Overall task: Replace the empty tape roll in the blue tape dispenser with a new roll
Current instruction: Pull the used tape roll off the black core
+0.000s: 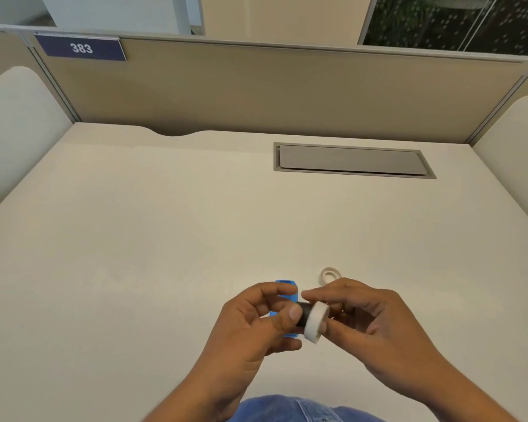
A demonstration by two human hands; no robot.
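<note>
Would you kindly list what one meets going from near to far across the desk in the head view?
Jeans-clad lap → left hand and right hand holding the white tape roll beside the blue tape dispenser → empty tape ring on the desk → grey cable hatch → beige partition with the 383 sign.

You see a pale desk; near its front edge lies an empty tape ring, and a grey hatch sits toward the back right.

text: "383" | white numerals | on: dark blue plate | mounted: top edge of desk partition
</note>
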